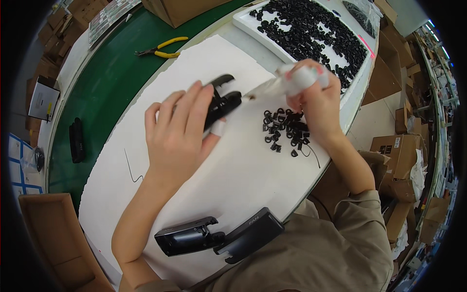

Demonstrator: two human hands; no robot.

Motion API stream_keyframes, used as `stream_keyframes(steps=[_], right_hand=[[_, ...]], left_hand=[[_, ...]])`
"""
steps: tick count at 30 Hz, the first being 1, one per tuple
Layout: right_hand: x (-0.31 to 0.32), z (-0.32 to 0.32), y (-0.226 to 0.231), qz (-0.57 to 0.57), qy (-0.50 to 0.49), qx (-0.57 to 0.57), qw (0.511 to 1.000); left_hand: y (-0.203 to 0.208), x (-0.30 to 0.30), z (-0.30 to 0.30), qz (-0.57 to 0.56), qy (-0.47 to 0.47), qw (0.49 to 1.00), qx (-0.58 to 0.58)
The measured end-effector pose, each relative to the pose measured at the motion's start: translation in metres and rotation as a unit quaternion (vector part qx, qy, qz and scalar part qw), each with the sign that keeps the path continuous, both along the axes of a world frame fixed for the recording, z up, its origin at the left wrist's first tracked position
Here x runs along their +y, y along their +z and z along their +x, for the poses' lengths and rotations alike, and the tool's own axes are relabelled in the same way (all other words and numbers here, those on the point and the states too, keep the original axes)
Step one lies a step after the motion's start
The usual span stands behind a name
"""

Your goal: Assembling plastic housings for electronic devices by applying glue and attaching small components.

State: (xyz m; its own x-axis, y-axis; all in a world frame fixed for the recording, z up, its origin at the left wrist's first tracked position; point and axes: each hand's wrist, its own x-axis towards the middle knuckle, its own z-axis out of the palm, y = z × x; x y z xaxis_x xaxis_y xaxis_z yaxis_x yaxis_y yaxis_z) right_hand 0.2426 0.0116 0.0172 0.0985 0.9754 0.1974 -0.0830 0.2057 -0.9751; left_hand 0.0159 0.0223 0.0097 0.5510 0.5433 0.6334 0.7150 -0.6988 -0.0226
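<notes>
My left hand (175, 129) is wrapped round a black plastic housing (227, 103), whose forked end points up and right. A white wrap shows on one of its fingers. In my right hand (323, 109) is a clear, pale squeeze bottle (272, 89), blurred by motion. Its narrow dark tip is close beside the housing's end; whether they touch I cannot tell. Below the bottle lies a loose pile of small black D-shaped clips (279, 127), partly behind my right hand. Two more black housings, one glossy (189, 237) and one smooth (253, 233), rest near my body.
White board (214, 180) covers the worktop. A white tray (253, 30) heaped with small black parts stands at the far right. Yellow-handled cutters (163, 49) and another black housing (76, 140) lie on the green surface. Cardboard boxes (63, 238) stand around the bench.
</notes>
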Motion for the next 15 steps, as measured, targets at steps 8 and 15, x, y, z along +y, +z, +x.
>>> stream_keyframes(steps=[8,15], right_hand=[[0.038,0.020,0.024,-0.035,0.109,0.182,0.977],[0.078,0.005,0.025,-0.017,0.162,0.027,0.986]], left_hand=[[0.044,-0.015,-0.004,-0.246,0.163,0.951,0.094],[0.051,-0.029,-0.008,-0.560,-0.036,0.792,-0.240]])
